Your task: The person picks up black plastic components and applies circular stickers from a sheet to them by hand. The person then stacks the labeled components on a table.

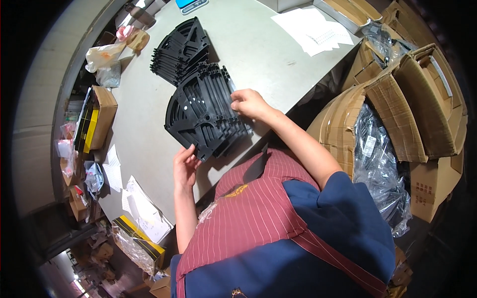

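Several black fan-shaped slotted plastic parts (201, 107) stand stacked face to face in front of me, their edges fanned toward the right. My left hand (185, 166) holds the near lower corner of the front part, with fingertips on its edge. Against the right side of the same stack, my right hand (250, 104) has its fingers bent in and thumb close to them, gripping the edges. Its fingertips are partly hidden. A second stack of similar black parts (183, 47) lies just beyond, touching or nearly touching the first.
All this rests on a grey table (248, 44). Paper sheets (315, 32) lie at the far right, more papers (144, 211) at the near left. Along the left edge are a cardboard box (104, 116) and plastic bags (107, 62). Large open cartons (343, 119) with plastic-wrapped items flank my right.
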Demonstrator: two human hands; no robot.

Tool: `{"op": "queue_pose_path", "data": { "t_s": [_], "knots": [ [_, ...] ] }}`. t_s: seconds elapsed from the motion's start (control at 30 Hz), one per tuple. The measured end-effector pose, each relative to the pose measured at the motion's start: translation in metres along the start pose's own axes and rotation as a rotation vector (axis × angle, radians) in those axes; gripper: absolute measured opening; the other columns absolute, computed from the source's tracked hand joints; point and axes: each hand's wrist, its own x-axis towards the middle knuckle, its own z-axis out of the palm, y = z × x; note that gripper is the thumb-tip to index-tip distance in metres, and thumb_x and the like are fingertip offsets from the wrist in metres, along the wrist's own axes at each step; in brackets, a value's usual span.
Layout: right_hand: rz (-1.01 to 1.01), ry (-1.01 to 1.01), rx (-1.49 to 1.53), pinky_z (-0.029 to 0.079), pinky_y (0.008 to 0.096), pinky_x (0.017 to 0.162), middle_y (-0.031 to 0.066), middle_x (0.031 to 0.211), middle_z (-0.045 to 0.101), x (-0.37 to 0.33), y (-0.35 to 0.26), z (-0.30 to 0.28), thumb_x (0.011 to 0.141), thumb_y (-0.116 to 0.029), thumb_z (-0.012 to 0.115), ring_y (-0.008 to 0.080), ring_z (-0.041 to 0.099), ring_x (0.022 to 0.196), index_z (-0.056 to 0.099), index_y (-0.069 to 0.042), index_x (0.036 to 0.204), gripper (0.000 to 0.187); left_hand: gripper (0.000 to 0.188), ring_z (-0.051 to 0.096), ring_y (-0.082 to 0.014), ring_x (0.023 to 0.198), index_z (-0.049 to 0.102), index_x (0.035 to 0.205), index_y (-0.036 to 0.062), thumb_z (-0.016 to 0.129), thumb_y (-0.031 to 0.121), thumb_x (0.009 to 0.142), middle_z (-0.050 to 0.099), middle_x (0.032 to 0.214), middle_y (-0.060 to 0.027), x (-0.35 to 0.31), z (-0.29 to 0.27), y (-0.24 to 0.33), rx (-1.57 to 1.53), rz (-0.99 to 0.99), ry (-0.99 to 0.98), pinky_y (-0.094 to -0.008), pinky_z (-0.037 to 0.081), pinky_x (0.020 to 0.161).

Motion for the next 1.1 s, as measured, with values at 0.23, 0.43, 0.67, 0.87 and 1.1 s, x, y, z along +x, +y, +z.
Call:
{"op": "queue_pose_path", "data": {
  "t_s": [0.23,0.43,0.67,0.87,1.1],
  "knots": [
    [0.201,-0.12,0.342,0.046,0.0263,0.048,0.0053,0.074,0.066,0.004,-0.013,-0.001,0.083,-0.003,0.069,0.0101,0.06,0.056,0.068,0.006,0.105,0.024,0.006,0.054,-0.0064,0.063,0.063,0.095,0.0125,0.064,0.019,0.094,0.056,0.069,0.0088,-0.018,0.022,0.011,0.026,0.027,0.058,-0.0263,0.048,0.071],
    [0.215,-0.163,0.386,0.045,0.0257,0.048,0.0057,0.077,0.066,0.007,-0.012,0.008,0.082,-0.001,0.069,0.0101,0.057,0.054,0.066,0.008,0.113,0.032,0.007,0.051,-0.0037,0.058,0.063,0.097,0.0105,0.066,0.012,0.091,0.058,0.073,0.0086,-0.005,-0.019,-0.002,-0.034,0.051,0.018,-0.0217,0.042,0.058],
    [0.184,-0.179,0.439,0.045,0.0256,0.05,0.0051,0.079,0.067,0.003,-0.02,0.006,0.083,-0.001,0.068,0.0096,0.056,0.056,0.066,0.006,0.116,0.034,0.012,0.047,-0.0014,0.056,0.063,0.1,0.0062,0.065,0.006,0.088,0.061,0.078,0.0063,-0.013,0.002,0.0,-0.135,0.111,0.051,-0.0199,0.042,0.055],
    [0.183,-0.277,0.36,0.046,0.0261,0.054,0.0086,0.09,0.069,0.015,-0.036,0.006,0.086,-0.002,0.069,0.01,0.054,0.057,0.06,0.011,0.125,0.042,0.018,0.046,-0.0003,0.055,0.062,0.106,0.0034,0.066,0.005,0.088,0.064,0.086,0.002,-0.016,0.001,0.01,-0.08,0.199,0.136,-0.0155,0.038,0.05],
    [-0.001,-0.284,-0.149,0.052,0.0358,0.066,0.014,0.081,0.071,0.038,0.003,0.01,0.082,-0.013,0.069,0.0244,0.066,0.067,0.073,0.0,0.106,0.028,0.023,0.049,-0.0008,0.058,0.059,0.11,0.0053,0.069,0.006,0.088,0.062,0.085,0.0032,-0.004,0.007,-0.004,-0.052,0.159,0.156,-0.0166,0.039,0.049]
  ]
}}
